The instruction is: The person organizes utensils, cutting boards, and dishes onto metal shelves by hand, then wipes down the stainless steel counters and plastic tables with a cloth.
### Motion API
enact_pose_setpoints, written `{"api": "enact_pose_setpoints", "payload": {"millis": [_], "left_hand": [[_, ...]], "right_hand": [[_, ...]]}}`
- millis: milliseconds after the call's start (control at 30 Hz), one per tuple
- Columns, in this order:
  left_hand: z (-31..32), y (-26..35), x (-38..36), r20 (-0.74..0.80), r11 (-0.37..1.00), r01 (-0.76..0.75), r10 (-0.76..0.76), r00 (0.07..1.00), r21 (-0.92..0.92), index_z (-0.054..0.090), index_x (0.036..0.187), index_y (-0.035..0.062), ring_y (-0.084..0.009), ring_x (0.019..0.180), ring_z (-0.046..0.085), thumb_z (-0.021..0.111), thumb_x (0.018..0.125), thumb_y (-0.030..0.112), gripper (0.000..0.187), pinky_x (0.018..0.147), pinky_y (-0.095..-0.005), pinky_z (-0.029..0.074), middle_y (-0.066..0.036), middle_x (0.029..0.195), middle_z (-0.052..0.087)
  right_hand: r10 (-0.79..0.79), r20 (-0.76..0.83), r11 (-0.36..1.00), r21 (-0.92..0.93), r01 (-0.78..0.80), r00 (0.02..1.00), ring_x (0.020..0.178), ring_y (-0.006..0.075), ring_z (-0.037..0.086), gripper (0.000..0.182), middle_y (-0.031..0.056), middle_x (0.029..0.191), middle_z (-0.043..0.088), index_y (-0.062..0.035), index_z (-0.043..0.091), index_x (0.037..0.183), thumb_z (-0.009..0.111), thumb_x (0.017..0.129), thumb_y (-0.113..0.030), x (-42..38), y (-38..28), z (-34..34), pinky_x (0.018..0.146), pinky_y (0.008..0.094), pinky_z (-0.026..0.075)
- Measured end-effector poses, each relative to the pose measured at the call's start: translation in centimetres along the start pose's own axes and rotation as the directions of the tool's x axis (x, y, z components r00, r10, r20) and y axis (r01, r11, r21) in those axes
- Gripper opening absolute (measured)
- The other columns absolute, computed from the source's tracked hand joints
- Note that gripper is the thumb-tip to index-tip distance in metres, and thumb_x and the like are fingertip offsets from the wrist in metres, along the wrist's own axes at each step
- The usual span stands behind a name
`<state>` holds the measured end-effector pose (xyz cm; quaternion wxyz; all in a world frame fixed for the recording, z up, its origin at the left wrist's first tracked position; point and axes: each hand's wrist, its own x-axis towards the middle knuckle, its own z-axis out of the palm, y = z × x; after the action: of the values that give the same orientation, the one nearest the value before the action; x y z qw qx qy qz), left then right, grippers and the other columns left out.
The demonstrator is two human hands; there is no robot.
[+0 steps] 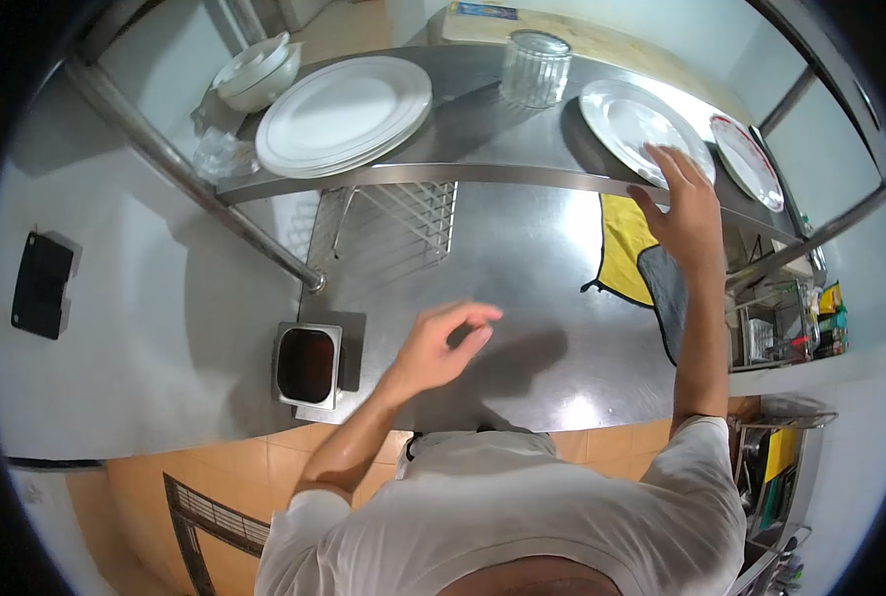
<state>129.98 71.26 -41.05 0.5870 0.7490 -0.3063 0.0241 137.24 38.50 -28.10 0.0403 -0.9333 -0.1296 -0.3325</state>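
Note:
My right hand [685, 214] is raised at the front edge of the steel shelf [483, 149], thumb and fingers apart, with nothing in it. Its fingertips overlap the near rim of a white plate [627, 114] lying on that shelf. Lower down, my left hand [441, 346] hovers over the steel counter [522, 268], empty, with its fingers curved and a gap between thumb and forefinger. A yellow and grey cloth [624, 248] lies on the counter below my right hand.
On the shelf are a stack of white plates [349, 109], a ribbed glass jar [535, 72] and a red-marked plate [746, 159]. White bowls [256, 74] stand at far left. Below are a wire rack [403, 214] and a square metal container [331, 368] with dark contents.

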Motion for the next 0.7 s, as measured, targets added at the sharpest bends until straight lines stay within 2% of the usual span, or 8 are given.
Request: {"api": "enact_pose_setpoints", "payload": {"millis": [100,200,267,400,500,533,633,700], "left_hand": [[1.0,2.2,6.9,0.068,0.989,-0.144,0.141,0.988,0.041,0.065,0.116,0.0016,-0.0169,0.091,0.066,0.065,0.09,0.005,0.026,0.085,-0.0308,0.051,-0.008,0.101,0.07],[3.6,2.8,12.9,0.149,0.965,0.143,-0.112,0.982,-0.22,0.048,0.133,0.0007,-0.0219,0.101,0.066,0.061,0.096,0.017,0.043,0.091,-0.0338,0.052,-0.014,0.119,0.065],[5.6,2.5,15.9,0.219,0.819,0.325,-0.247,0.944,-0.473,0.037,0.14,0.0005,-0.0252,0.105,0.066,0.058,0.099,0.024,0.052,0.092,-0.0362,0.053,-0.018,0.125,0.06],[9.1,4.2,17.3,0.216,0.629,0.317,-0.234,0.948,-0.71,0.028,0.144,-0.0003,-0.0304,0.115,0.063,0.054,0.101,0.03,0.059,0.094,-0.0408,0.054,-0.024,0.13,0.054],[9.9,4.8,18.1,0.163,0.419,0.252,-0.236,0.958,-0.872,0.033,0.139,-0.003,-0.0313,0.117,0.061,0.055,0.101,0.032,0.057,0.094,-0.0406,0.056,-0.024,0.129,0.055],[10.2,5.5,18.2,0.118,0.344,0.209,-0.269,0.956,-0.916,0.037,0.135,-0.0056,-0.0296,0.113,0.063,0.057,0.097,0.021,0.05,0.092,-0.0389,0.058,-0.022,0.125,0.056],[9.8,6.4,17.1,0.011,0.492,0.18,-0.327,0.945,-0.852,0.041,0.133,-0.0063,-0.0264,0.109,0.064,0.058,0.09,0.005,0.048,0.089,-0.0375,0.059,-0.02,0.123,0.057],[8.5,8.1,15.5,-0.057,0.47,0.145,-0.389,0.919,-0.87,0.041,0.135,-0.0056,-0.0252,0.108,0.064,0.056,0.083,-0.004,0.053,0.093,-0.0394,0.056,-0.017,0.122,0.058]], "right_hand": [[0.01,0.017,0.999,0.034,-0.01,1.0,0.107,0.0287,0.065,0.032,0.0078,0.114,0.069,-0.0099,0.068,0.116,0.07,0.084,-0.009,-2.2,4.3,1.1,0.092,0.0411,0.051],[-0.086,-0.233,0.996,-0.01,0.086,0.969,0.1,0.0262,0.068,0.025,0.0051,0.105,0.072,-0.0121,0.072,0.105,0.065,0.083,-0.003,-3.1,5.0,2.3,0.088,0.0407,0.052],[-0.174,-0.346,0.984,-0.09,0.153,0.922,0.099,0.0216,0.069,0.022,0.0033,0.102,0.073,-0.0127,0.072,0.099,0.065,0.08,-0.003,-3.6,5.3,2.7,0.086,0.0387,0.051],[-0.206,-0.419,0.978,-0.128,0.167,0.884,0.096,0.0159,0.07,0.018,-0.0001,0.098,0.074,-0.0123,0.072,0.096,0.066,0.081,-0.005,-5.2,3.8,1.3,0.085,0.0369,0.051],[-0.246,-0.434,0.969,-0.119,0.216,0.867,0.094,0.0154,0.07,0.017,0.0002,0.096,0.075,-0.0117,0.072,0.096,0.068,0.08,-0.007,-6.6,2.5,0.4,0.083,0.0365,0.051],[-0.259,-0.432,0.965,-0.082,0.249,0.864,0.093,0.0173,0.071,0.014,0.0027,0.095,0.075,-0.0105,0.072,0.095,0.068,0.082,-0.008,-6.9,2.2,0.1,0.081,0.0371,0.052],[-0.312,-0.452,0.93,0.032,0.366,0.835,0.092,0.0202,0.071,0.013,0.0055,0.095,0.074,-0.0088,0.072,0.095,0.067,0.083,-0.007,-7.8,1.6,0.5,0.081,0.0383,0.053],[-0.318,-0.44,0.915,0.089,0.393,0.839,0.092,0.025,0.07,0.016,0.0068,0.096,0.073,-0.0091,0.072,0.096,0.068,0.082,-0.007,-7.5,0.4,-0.2,0.083,0.0402,0.053]]}}
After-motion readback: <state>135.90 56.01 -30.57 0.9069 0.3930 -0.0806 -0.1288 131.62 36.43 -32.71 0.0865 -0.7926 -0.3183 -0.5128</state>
